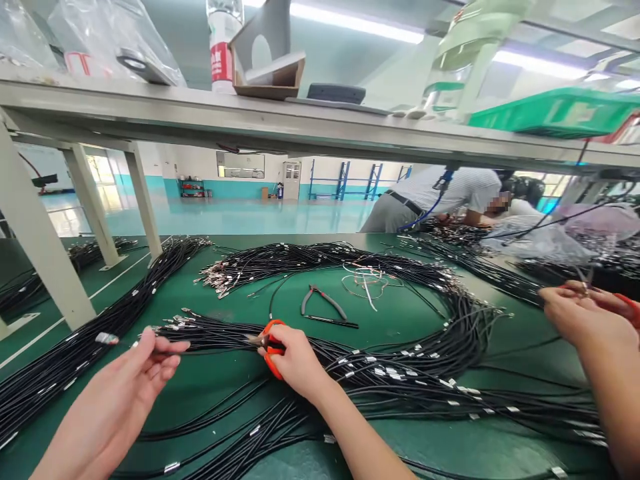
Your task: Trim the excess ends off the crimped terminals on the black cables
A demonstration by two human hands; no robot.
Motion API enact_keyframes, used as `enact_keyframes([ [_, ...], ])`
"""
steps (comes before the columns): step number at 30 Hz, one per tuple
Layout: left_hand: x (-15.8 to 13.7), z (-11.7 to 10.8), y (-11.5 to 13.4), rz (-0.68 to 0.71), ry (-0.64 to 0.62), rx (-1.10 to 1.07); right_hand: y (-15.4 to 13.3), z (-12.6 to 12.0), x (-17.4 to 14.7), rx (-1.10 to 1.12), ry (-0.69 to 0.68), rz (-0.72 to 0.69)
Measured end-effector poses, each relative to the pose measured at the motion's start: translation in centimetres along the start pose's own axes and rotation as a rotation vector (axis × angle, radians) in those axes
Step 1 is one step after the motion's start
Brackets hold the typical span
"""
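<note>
The person's left hand point(127, 383) was lightly closed, thumb to fingers, on a thin black cable point(125, 343) just behind its pale connector point(107, 339), above the left part of the worktop point(210, 383), well in from the far edge. The right hand point(296, 360) gripped orange-handled scissors point(261, 341), blades pointing left over a bundle of cables point(220, 333). From where I stood, the cable looked light and bendy, a little springy, its smooth jacket likely to roll or slip. The connector seemed the delicate part; the jacket right behind it offered the surest hold.
</note>
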State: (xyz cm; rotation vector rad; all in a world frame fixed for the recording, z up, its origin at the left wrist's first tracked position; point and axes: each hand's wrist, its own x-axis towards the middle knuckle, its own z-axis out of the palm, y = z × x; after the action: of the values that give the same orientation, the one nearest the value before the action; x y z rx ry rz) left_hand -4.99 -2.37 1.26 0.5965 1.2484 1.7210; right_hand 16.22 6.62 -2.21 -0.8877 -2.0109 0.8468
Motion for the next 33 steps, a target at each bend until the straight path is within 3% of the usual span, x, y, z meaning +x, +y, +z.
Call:
enact_keyframes([
  [4,-0.5,-2.1,-1.7,-0.267,0.159,-0.153,0.1,0.0,-0.2,0.030,-0.102,0.010],
  [6,-1.3,-3.0,-1.8,-0.375,0.175,-0.203,0.4,0.1,-0.2,0.024,-0.142,0.013],
  [8,-2.4,-4.2,-1.8,-0.426,0.119,-0.124,0.6,0.3,-0.2,0.001,-0.160,0.013],
  [10,-3.6,-5.3,-1.9,-0.392,0.022,0.154,0.6,0.5,-0.1,-0.074,-0.164,0.008],
  [12,-4.6,-5.9,-2.1,-0.177,-0.083,0.568,0.5,0.7,-0.1,-0.166,-0.173,-0.003],
  [15,-5.3,-4.8,-2.3,0.356,-0.289,1.174,0.1,0.7,-0.1,-0.230,-0.213,-0.021],
  [17,-5.2,-3.4,-2.4,0.493,-0.461,1.497,-0.1,0.6,-0.1,-0.234,-0.254,-0.025],
  [19,-4.9,-2.5,-2.8,0.501,-0.550,1.713,-0.2,0.5,-0.1,-0.225,-0.293,-0.024],
  [21,-4.7,-2.7,-3.9,0.588,-0.551,1.795,-0.1,0.4,0.0,-0.222,-0.310,-0.008],
  [26,-4.6,-5.2,-8.6,1.124,-0.382,1.748,-0.2,0.6,0.3,-0.259,-0.157,0.049],
  [29,-4.6,-5.6,-9.7,1.169,-0.301,1.775,-0.8,1.1,0.1,-0.376,-0.126,-0.007],
  [33,-4.5,-5.5,-9.5,1.193,-0.304,1.798,-2.0,2.3,-0.7,-0.482,-0.303,-0.095],
])
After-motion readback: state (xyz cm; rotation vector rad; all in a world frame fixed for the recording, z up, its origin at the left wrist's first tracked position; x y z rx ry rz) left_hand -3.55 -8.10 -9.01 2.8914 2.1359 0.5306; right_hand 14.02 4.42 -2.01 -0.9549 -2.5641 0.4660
